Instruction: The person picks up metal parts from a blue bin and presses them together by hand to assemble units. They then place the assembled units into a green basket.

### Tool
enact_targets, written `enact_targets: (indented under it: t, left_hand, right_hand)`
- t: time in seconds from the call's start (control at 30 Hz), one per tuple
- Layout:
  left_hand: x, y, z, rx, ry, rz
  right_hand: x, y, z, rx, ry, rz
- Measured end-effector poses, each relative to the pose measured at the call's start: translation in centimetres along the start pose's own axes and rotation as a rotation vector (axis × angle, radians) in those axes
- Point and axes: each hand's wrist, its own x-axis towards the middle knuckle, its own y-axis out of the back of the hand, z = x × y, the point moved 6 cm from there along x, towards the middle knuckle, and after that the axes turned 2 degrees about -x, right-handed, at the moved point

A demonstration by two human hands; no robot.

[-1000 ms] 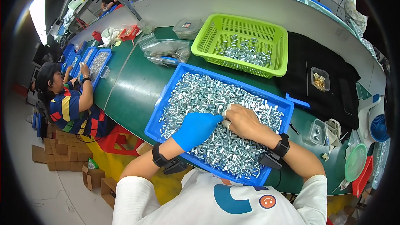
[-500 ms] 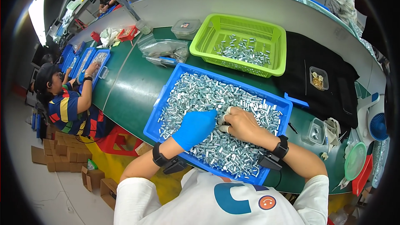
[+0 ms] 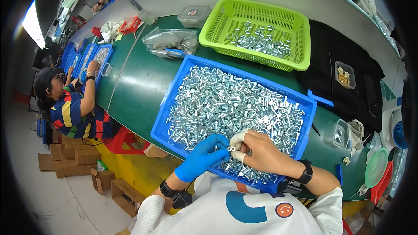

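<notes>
A blue tray full of small silvery metal sleeves, some showing a round hole at the end, lies before me on the table. Over its near side, my right hand, with white finger cots on thumb and fingertips, pinches a couple of the sleeves, hole ends showing. My left hand, in a blue glove, is closed beside it, fingertips almost meeting the right hand's. A sleeve end shows between the gloved fingers; how many pieces lie inside the hand is hidden.
Behind the tray stands a green basket with some sleeves inside. A clear lidded box and plastic bag lie to its left. A black cloth carries a small container. At far left a person works over blue trays.
Both hands have come from the middle of the tray back to its near side, closer to my body. Sleeves now show between the fingers. The view has shifted slightly.
</notes>
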Motion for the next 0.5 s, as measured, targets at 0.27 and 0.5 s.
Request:
enact_targets:
  t: [0.27,0.5]
  left_hand:
    - [-0.8,0.0,-0.5,0.124,-0.111,-0.026]
    - [-0.9,-0.4,0.2,0.126,-0.063,-0.028]
  right_hand:
    - [-0.5,-0.4,-0.4,0.068,0.066,-0.004]
    - [-0.6,-0.7,0.2,0.107,-0.009,-0.021]
